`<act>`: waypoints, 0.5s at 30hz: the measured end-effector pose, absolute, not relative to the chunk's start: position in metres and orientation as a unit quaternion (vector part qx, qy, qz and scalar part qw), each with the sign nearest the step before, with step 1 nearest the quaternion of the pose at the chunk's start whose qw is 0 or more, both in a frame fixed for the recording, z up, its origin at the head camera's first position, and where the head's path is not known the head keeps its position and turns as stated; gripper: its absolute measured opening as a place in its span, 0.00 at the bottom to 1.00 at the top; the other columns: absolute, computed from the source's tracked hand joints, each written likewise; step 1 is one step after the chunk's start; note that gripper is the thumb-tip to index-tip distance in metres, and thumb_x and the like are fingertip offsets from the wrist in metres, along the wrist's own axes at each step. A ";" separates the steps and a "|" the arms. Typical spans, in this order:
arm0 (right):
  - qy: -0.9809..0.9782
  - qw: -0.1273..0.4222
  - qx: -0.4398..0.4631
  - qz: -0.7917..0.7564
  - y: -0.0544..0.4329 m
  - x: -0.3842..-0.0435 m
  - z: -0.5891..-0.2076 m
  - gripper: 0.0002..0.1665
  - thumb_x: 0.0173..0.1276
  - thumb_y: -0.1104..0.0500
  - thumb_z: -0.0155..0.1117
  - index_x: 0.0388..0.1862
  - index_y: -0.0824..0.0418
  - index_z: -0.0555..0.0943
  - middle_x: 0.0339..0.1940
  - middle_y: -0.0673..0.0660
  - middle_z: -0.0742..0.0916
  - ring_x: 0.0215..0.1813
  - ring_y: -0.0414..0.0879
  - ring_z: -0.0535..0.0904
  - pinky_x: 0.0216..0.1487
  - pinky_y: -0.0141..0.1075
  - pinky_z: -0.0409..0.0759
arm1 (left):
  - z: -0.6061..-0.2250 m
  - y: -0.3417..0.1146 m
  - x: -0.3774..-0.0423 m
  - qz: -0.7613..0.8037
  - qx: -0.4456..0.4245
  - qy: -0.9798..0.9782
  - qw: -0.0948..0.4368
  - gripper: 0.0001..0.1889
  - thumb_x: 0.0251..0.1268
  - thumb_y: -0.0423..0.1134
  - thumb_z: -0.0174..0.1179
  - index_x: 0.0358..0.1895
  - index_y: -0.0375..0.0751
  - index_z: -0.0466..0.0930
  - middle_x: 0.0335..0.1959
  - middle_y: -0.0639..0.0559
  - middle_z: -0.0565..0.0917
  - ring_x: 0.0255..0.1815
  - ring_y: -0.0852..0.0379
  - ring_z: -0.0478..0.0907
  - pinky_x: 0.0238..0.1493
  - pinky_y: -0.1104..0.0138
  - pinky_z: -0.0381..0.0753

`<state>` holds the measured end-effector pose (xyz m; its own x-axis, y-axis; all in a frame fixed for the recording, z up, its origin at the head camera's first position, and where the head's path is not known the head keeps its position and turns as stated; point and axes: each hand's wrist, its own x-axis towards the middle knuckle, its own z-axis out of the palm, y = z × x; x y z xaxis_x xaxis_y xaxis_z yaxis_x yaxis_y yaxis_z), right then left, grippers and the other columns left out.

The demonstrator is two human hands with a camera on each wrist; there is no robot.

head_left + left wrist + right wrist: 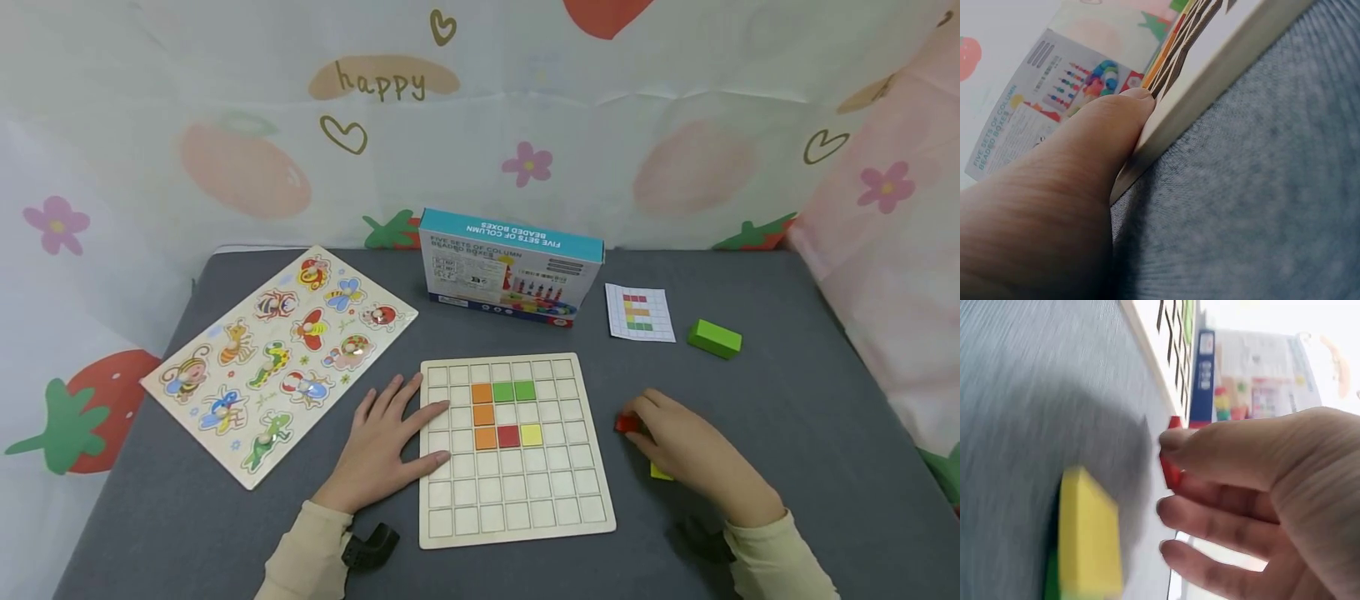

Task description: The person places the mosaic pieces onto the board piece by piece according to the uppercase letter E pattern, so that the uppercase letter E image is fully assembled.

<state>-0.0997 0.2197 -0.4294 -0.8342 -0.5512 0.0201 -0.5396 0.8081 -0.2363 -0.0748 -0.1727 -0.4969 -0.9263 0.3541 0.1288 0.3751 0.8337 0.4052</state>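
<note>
My left hand lies with straight, spread fingers at the left edge of a white grid board, thumb and fingertip over its rim. In the left wrist view the thumb touches the board's edge. Some board squares hold coloured pieces: orange, green, red and yellow. Right of the board, my right hand pinches a small red block between thumb and index finger. A yellow block sits below that hand, partly hidden by it in the head view.
A pattern card and a green block lie at the back right. Behind the board stands a printed toy box. An insect puzzle board lies at the left. All are on a grey table.
</note>
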 end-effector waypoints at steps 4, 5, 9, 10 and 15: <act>0.934 -0.012 -0.337 -0.119 0.200 -0.101 -0.429 0.15 0.57 0.63 0.73 0.42 0.62 0.79 0.39 0.53 0.80 0.36 0.39 0.77 0.36 0.34 0.81 | -0.497 -0.173 -0.075 -0.215 -0.190 -0.957 0.024 0.35 0.58 0.71 0.52 0.70 0.68 0.64 0.78 0.52 0.51 0.78 0.46 0.42 0.73 0.42 0.38; 0.930 -0.015 -0.347 -0.122 0.195 -0.102 -0.428 0.15 0.57 0.63 0.73 0.42 0.62 0.79 0.39 0.53 0.80 0.36 0.39 0.77 0.36 0.33 0.81 | -0.497 -0.173 -0.075 -0.215 -0.190 -0.958 0.024 0.35 0.58 0.71 0.52 0.70 0.68 0.64 0.78 0.52 0.51 0.78 0.46 0.42 0.73 0.42 0.38; 0.916 -0.007 -0.376 -0.142 0.175 -0.101 -0.427 0.14 0.59 0.63 0.72 0.42 0.61 0.78 0.40 0.52 0.80 0.35 0.37 0.75 0.36 0.30 0.80 | -0.497 -0.173 -0.076 -0.212 -0.191 -0.958 0.023 0.36 0.58 0.72 0.52 0.70 0.68 0.63 0.78 0.52 0.51 0.78 0.46 0.42 0.73 0.42 0.39; 0.911 -0.003 -0.386 -0.149 0.170 -0.101 -0.426 0.14 0.59 0.63 0.71 0.42 0.61 0.78 0.40 0.51 0.80 0.36 0.37 0.75 0.37 0.30 0.80 | -0.497 -0.173 -0.076 -0.212 -0.191 -0.958 0.023 0.36 0.58 0.72 0.52 0.70 0.68 0.63 0.78 0.52 0.51 0.78 0.46 0.42 0.73 0.42 0.39; 0.884 0.013 -0.432 -0.180 0.146 -0.095 -0.425 0.12 0.60 0.63 0.70 0.41 0.60 0.77 0.40 0.51 0.80 0.38 0.38 0.76 0.38 0.29 0.81 | -0.497 -0.173 -0.075 -0.214 -0.191 -0.958 0.025 0.35 0.58 0.71 0.52 0.70 0.68 0.64 0.78 0.51 0.51 0.78 0.46 0.42 0.73 0.42 0.39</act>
